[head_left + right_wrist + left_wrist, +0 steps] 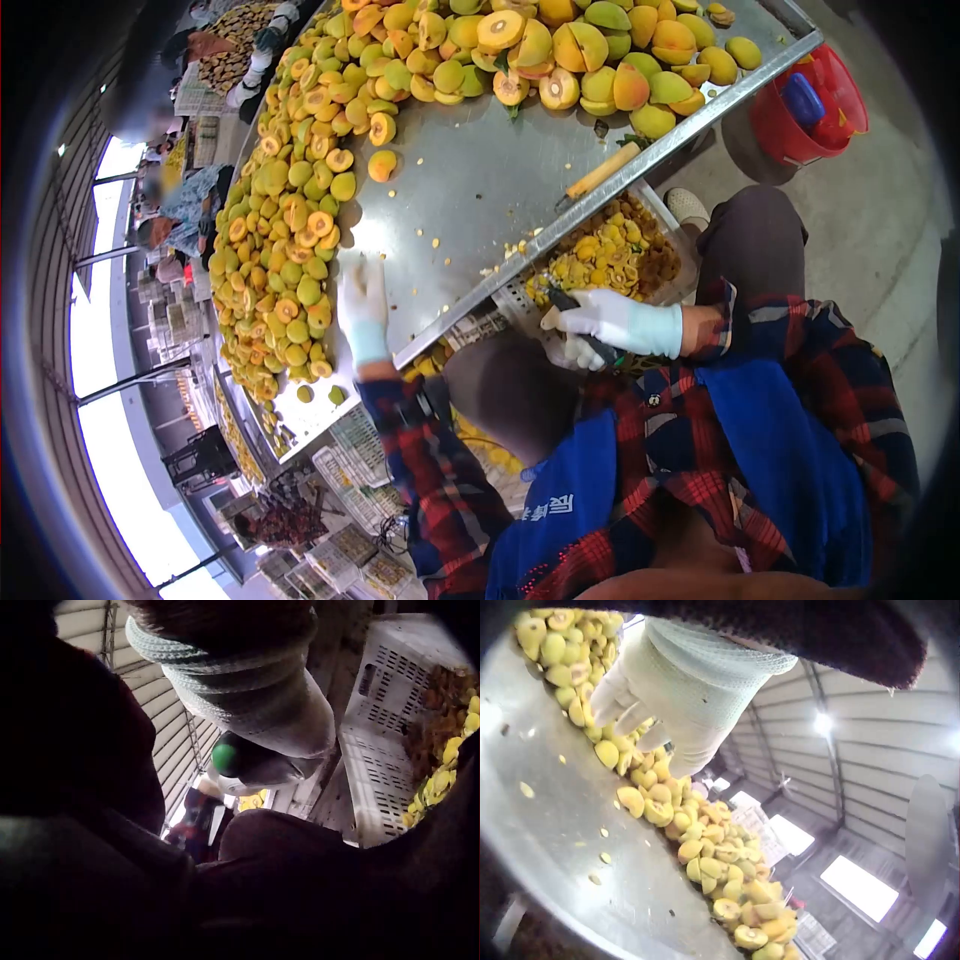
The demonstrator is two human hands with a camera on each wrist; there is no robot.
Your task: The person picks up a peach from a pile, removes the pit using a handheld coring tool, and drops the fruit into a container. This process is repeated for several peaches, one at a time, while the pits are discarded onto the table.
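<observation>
My left hand (362, 305) wears a white glove and reaches over the metal table (470, 200), beside a long heap of halved yellow peaches (290, 210). In the left wrist view its fingers (626, 712) extend loosely near the heap, with nothing held. Low in front of my body, my gloved right hand (610, 320) grips a black-handled tool (600, 348). The green round end (223, 760) of its handle shows in the right wrist view. Most of the tool is hidden by the hand, so I cannot tell its kind.
A wooden-handled tool (603, 170) lies along the table's raised edge. Below that edge, a white crate (382, 712) holds yellow fruit pieces and brown scraps. A red bucket (850, 95) stands on the floor at the right. Other people work at the far left.
</observation>
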